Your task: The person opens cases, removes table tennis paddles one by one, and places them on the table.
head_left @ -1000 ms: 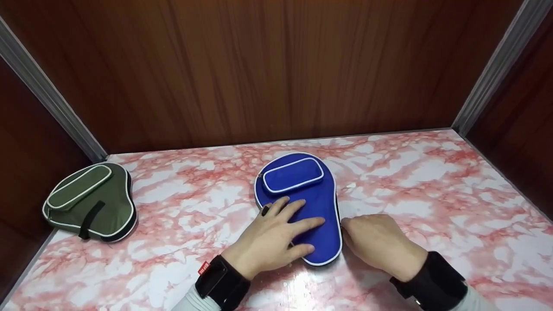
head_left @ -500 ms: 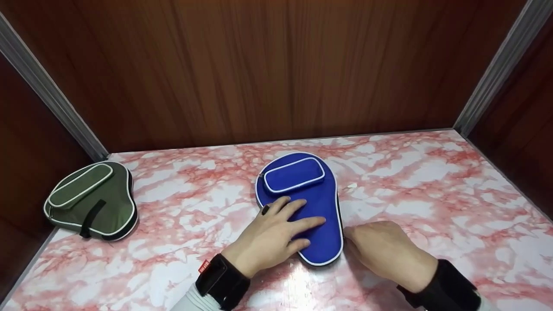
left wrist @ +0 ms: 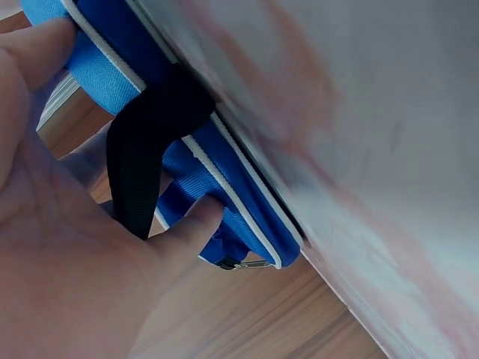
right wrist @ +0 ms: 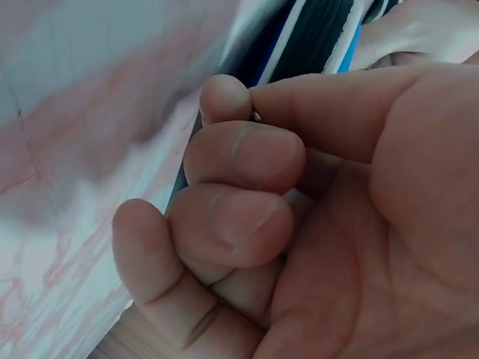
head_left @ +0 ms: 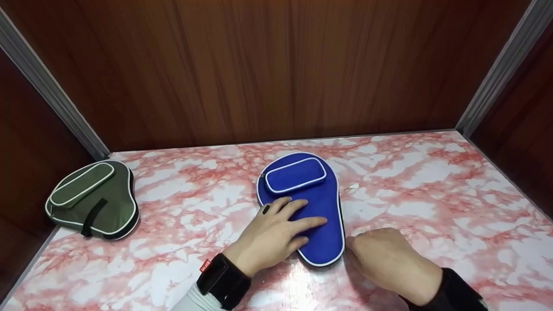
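Note:
A blue table tennis paddle case (head_left: 322,248) with white piping lies on the table, its rounded end away from me. My left hand (head_left: 270,237) rests on its top with fingers spread, holding it down. In the left wrist view a black strap (left wrist: 135,161) runs from the case's side in under that hand. At the lower right edge of the case, my right hand (head_left: 391,261) has its fingers curled. Its thumb and forefinger pinch the zipper pull (right wrist: 256,117), mostly hidden; only a speck of metal shows. Black zipper tape (right wrist: 314,41) shows along the case's side.
A green paddle case (head_left: 114,209) with a black strap lies at the table's far left. Wooden panels (head_left: 276,69) stand behind and at both sides of the marbled table (head_left: 194,181).
My right hand has slid toward me along the case's right edge, down near its narrow end. The left hand stays almost in place, its thumb shifted slightly. The green case has not been touched.

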Demonstrator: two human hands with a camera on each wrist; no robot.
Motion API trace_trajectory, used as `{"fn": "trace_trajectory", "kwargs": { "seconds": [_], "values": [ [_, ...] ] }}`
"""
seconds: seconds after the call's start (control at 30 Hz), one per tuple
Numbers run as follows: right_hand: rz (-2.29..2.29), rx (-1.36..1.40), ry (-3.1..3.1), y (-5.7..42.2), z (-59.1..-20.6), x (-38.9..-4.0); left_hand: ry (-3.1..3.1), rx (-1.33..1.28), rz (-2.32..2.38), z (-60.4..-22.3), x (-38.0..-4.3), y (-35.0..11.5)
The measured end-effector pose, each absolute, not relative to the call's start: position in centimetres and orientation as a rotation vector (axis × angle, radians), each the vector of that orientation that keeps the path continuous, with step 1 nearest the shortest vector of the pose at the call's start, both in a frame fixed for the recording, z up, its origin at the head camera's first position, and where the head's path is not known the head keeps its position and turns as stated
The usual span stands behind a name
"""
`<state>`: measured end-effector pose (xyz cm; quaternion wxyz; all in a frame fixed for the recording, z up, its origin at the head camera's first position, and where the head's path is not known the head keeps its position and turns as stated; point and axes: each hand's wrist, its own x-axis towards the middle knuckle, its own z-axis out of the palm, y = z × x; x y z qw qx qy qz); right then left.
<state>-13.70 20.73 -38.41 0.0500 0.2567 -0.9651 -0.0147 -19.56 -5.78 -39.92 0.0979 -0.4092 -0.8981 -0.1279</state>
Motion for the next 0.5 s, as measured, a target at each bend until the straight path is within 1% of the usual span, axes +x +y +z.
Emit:
{"fn": "trace_trajectory", "kwargs": {
  "seconds": [0.37, 0.5],
  "values": [
    [-0.032, 0.853, -2.884, 20.82, -38.58, -13.26, -2.644, -1.189, -0.396, -39.78, -19.15, -5.55],
    [-0.007, 0.814, -2.907, 21.07, -38.65, -13.76, -2.618, -1.134, -0.270, -39.56, -18.60, -5.20]
  ]
}}
